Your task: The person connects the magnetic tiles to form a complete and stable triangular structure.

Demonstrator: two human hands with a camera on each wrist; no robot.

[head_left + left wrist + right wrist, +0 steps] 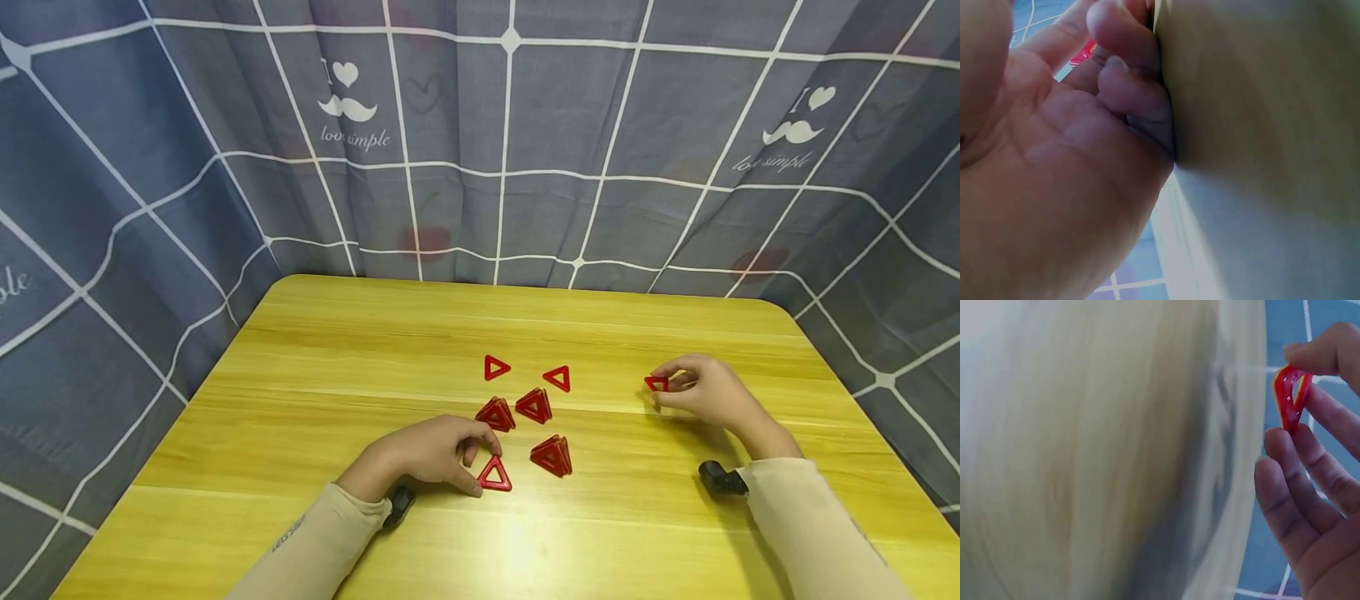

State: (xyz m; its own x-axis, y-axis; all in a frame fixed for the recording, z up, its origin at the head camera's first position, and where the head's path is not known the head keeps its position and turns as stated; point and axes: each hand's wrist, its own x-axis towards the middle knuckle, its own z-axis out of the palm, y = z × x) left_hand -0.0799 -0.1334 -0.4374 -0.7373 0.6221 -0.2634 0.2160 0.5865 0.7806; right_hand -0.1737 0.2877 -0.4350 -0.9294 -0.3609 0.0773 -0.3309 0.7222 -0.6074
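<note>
My left hand [438, 450] rests low over the table, thumb and index finger at two corners of a red triangle frame [498, 486]. In the left wrist view only a red sliver [1083, 54] shows behind the curled fingers. Farther right, my right hand [701, 392] pinches a second red triangle frame [657, 380] between thumb and fingertips. The right wrist view shows this triangle tilted, its other fingers spread loosely below it. Between the hands stand three pyramid-like clusters of red triangles [495, 415], one beside the left fingers.
Two single red triangles, one at the left [487, 367] and one at the right [567, 379], lie behind the clusters. A yellow wood-grain table [337, 342] carries everything. Blue checked curtain [457, 200] hangs along its far edge and sides. Black cameras [722, 477] sit at both wrists.
</note>
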